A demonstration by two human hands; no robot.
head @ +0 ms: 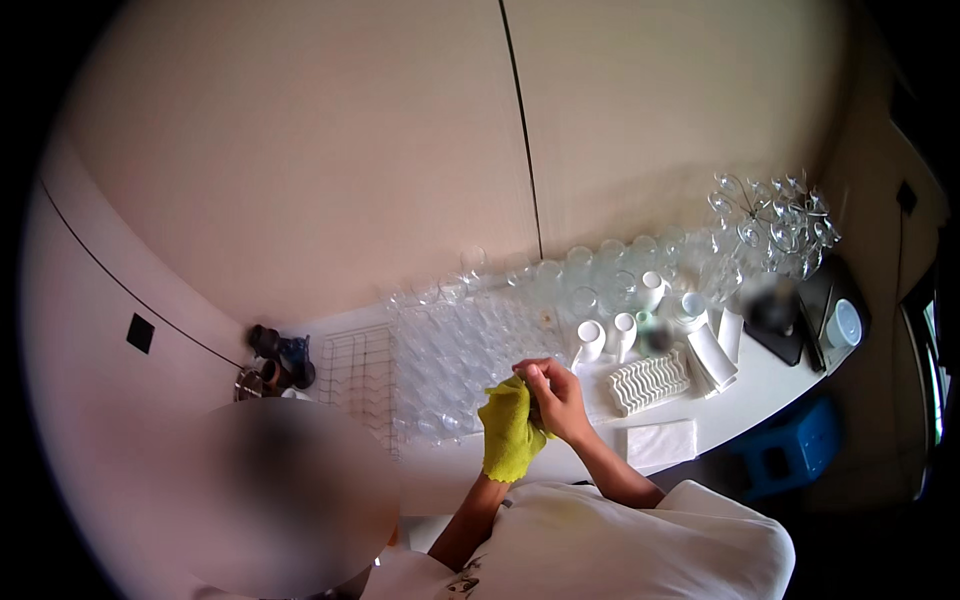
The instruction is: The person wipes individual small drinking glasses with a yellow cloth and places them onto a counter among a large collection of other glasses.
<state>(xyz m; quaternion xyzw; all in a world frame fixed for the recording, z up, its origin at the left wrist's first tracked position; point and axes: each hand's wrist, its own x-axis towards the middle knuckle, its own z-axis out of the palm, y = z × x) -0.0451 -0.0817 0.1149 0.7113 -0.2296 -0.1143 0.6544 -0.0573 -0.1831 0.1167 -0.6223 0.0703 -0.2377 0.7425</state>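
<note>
A yellow-green cloth (pixel 512 439) covers my left hand (pixel 491 489) from the wrist up, so its fingers are hidden. Just right of it, my right hand (pixel 561 397) is bare, with thumb and fingers curled together on the cloth's upper end. Part of the cloth and something dark lie behind the right palm; what the dark part is cannot be made out. Both hands are above the near edge of a white table (pixel 439 472). Beyond them stand close rows of clear glasses (pixel 465 345), many tilted in view.
White pitchers (pixel 590 341), a wavy white dish (pixel 649 382), white rectangular dishes (pixel 711 360) and a folded white cloth (pixel 661 442) are right. Left are a wire rack (pixel 357 364) and dark vessels (pixel 281 356). A glass-bearing stand (pixel 780 217) rises far right. A blue stool (pixel 795 450) stands below.
</note>
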